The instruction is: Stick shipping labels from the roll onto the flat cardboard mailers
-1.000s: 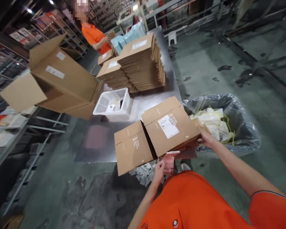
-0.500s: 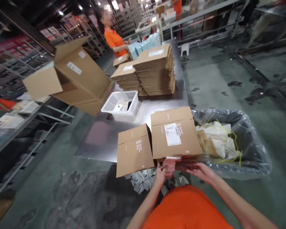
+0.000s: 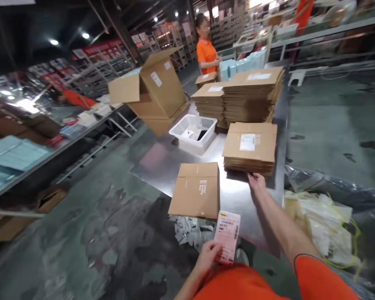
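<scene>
My left hand [image 3: 208, 257] pinches a stack of pink and white printed labels [image 3: 227, 235] in front of my body. With my arm stretched forward, my right hand [image 3: 256, 182] is at the near edge of a labelled stack of flattened cardboard boxes [image 3: 262, 141]; its fingers are closed at the bottom of that stack, partly hidden below it. To the left lies another flat cardboard stack [image 3: 195, 193] with white print, at the near edge of the metal table [image 3: 234, 196].
A white basket [image 3: 195, 143] with small items stands mid-table. Taller cardboard stacks [image 3: 250, 96] and a large open carton [image 3: 162, 91] are behind. A plastic-lined bin [image 3: 368, 216] is at the right. Crumpled strips [image 3: 190, 233] hang below the table edge. A person in orange [image 3: 206, 54] stands beyond.
The labelled cardboard stack has moved away from me, further up the table, and my right hand has reached forward with it. The labels in my left hand are now more upright and visible. The view has turned left.
</scene>
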Motion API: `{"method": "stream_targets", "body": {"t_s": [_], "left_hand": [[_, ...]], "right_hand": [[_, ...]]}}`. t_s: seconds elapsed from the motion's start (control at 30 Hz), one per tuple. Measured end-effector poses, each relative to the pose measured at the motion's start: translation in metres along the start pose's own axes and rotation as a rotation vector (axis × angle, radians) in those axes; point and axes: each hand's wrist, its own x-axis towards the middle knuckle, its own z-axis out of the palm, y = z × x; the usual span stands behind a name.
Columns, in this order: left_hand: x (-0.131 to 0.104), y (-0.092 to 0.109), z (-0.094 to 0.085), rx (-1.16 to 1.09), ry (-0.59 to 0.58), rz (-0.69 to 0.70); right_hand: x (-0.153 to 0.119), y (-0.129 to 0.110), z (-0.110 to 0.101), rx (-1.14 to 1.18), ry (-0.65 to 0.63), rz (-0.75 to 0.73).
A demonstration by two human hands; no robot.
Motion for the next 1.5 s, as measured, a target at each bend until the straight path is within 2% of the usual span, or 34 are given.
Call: {"method": "stream_targets", "body": {"t_s": [0.07, 0.13, 0.2, 0.27, 0.3, 0.33, 0.37, 0.47, 0.5, 0.57, 0.67, 0.77, 0.93, 1.07, 1.17, 1.23, 1.3, 1.4, 1.47, 1.5], "left_hand": [[-0.013, 0.01, -0.018, -0.022, 0.123, 0.029], [-0.022, 0.024, -0.03, -0.053, 0.225, 0.063], [-0.029, 0.038, -0.039, -0.09, 0.272, 0.103], [-0.032, 0.05, -0.046, -0.133, 0.239, 0.133], [-0.034, 0.055, -0.05, -0.134, 0.231, 0.152], [-0.035, 0.059, -0.055, -0.12, 0.216, 0.162], [-0.037, 0.063, -0.059, -0.101, 0.192, 0.182], [-0.043, 0.08, -0.072, -0.122, 0.12, 0.307], [-0.045, 0.088, -0.075, -0.16, 0.121, 0.361], [-0.046, 0.103, -0.08, -0.218, 0.199, 0.427], [-0.041, 0.12, -0.087, -0.185, 0.345, 0.371], [-0.031, 0.121, -0.094, -0.152, 0.368, 0.301], [0.0, 0.099, -0.109, -0.113, 0.349, 0.249], [0.035, 0.084, -0.128, -0.127, 0.381, 0.135], [0.045, 0.067, -0.142, -0.109, 0.298, 0.074], [0.036, 0.047, -0.15, -0.1, 0.234, 0.044], [0.014, 0.02, -0.16, -0.094, 0.172, -0.003], [-0.021, -0.016, -0.182, -0.076, 0.11, -0.064], [-0.031, -0.019, -0.199, -0.085, 0.172, -0.007], [-0.029, -0.012, -0.206, -0.089, 0.231, 0.046]], "right_hand": [[0.001, -0.002, 0.027, -0.049, -0.062, 0.09], [-0.019, 0.004, 0.054, -0.14, -0.237, 0.19], [-0.056, 0.013, 0.078, -0.323, -0.604, 0.228], [-0.094, 0.02, 0.097, -0.567, -1.029, 0.202], [-0.111, 0.023, 0.104, -0.679, -1.176, 0.178], [-0.124, 0.027, 0.11, -0.766, -1.241, 0.159], [-0.133, 0.031, 0.114, -0.831, -1.241, 0.146], [-0.152, 0.05, 0.12, -0.945, -1.11, 0.104], [-0.156, 0.056, 0.12, -0.97, -1.084, 0.092], [-0.166, 0.066, 0.123, -1.018, -1.096, 0.088], [-0.178, 0.07, 0.131, -1.004, -1.133, 0.069], [-0.178, 0.067, 0.143, -0.95, -1.09, -0.005], [-0.157, 0.082, 0.157, -1.124, -1.087, -0.127], [-0.116, 0.103, 0.178, -1.242, -0.869, -0.34], [-0.077, 0.11, 0.196, -1.405, -0.681, -0.518], [-0.056, 0.11, 0.203, -1.603, -0.62, -0.635], [-0.045, 0.108, 0.204, -1.793, -0.579, -0.711], [-0.042, 0.11, 0.203, -1.886, -0.454, -0.772], [-0.047, 0.119, 0.206, -1.842, -0.46, -0.834], [-0.053, 0.127, 0.209, -1.818, -0.492, -0.861]]}}
